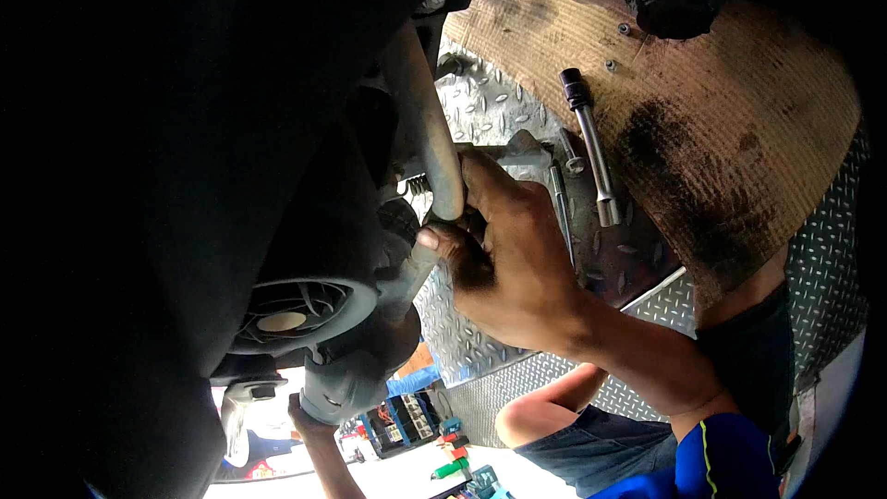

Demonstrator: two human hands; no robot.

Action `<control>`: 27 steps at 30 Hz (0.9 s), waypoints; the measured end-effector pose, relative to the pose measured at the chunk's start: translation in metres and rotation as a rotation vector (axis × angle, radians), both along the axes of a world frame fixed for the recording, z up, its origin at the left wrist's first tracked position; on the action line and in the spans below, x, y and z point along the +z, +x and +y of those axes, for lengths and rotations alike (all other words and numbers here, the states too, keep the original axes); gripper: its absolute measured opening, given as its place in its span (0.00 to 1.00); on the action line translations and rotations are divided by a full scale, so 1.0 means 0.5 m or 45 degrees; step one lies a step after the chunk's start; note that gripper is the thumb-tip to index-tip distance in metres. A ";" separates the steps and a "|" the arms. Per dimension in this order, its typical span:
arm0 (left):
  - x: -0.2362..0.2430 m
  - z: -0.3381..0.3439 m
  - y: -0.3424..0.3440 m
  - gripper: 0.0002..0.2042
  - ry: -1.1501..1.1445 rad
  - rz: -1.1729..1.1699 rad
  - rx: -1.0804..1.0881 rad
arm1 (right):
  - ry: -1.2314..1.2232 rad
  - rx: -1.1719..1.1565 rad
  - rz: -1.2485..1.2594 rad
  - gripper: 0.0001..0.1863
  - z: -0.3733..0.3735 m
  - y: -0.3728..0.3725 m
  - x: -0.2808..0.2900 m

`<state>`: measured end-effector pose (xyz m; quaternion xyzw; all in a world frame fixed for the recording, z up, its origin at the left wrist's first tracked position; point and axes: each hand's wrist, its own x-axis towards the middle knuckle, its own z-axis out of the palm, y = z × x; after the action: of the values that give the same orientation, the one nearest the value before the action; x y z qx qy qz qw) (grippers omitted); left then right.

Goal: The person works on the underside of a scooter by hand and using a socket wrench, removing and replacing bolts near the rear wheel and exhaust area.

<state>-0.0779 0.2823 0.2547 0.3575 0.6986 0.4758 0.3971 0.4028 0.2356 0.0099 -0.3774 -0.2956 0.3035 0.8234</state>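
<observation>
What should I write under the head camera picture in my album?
A right hand curled against a curved metal bar, with a long socket tool at the edge of stained cardboard.

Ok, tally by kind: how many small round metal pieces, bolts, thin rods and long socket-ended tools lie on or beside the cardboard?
Small round metal pieces: 2
Bolt: 1
Thin metal rod: 1
Long tool with black socket: 1
Total: 5
</observation>
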 end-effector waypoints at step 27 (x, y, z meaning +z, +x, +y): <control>-0.021 0.021 -0.111 0.24 0.122 0.411 -0.245 | 0.025 -0.093 0.095 0.14 0.006 -0.036 -0.011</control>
<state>-0.1336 0.2929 0.2442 0.5129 0.6923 0.4049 0.3062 0.3849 0.2386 0.0046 -0.3684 -0.2535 0.2841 0.8481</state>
